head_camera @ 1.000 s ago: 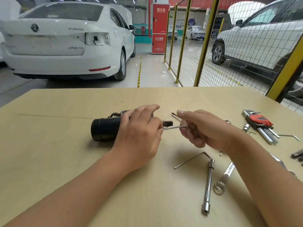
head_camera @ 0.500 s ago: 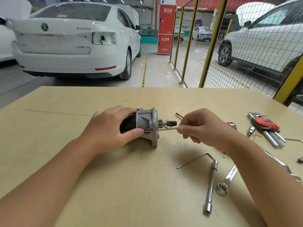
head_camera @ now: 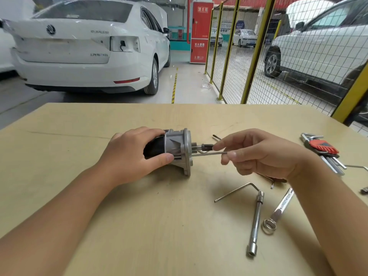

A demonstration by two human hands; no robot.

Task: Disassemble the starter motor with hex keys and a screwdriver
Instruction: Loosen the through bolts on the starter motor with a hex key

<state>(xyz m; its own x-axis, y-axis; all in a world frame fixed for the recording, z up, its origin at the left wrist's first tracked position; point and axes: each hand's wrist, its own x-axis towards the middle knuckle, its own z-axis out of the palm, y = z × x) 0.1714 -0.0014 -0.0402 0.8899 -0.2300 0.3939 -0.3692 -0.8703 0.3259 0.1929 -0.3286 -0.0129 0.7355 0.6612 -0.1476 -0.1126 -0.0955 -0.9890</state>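
Note:
The starter motor [head_camera: 177, 150] lies on its side on the wooden table [head_camera: 139, 226], black body to the left, grey flanged end to the right. My left hand [head_camera: 135, 154] grips the black body from above. A thin metal rod [head_camera: 209, 154], a long bolt or hex key, runs from the flange to the right. My right hand [head_camera: 258, 154] pinches the rod's right end between thumb and fingers. A short shaft with a dark tip [head_camera: 207, 146] sticks out of the flange just above the rod.
A bent hex key [head_camera: 239, 189], a long socket wrench [head_camera: 255, 224] and a flat tool with a ring [head_camera: 278, 212] lie right of centre near me. A red-handled hex key set [head_camera: 324, 150] sits at the far right. A yellow mesh fence and parked cars stand beyond the table.
My left hand slid left from the flange onto the black body, uncovering the grey end. My right hand stayed on the rod, which now reaches out further to the right.

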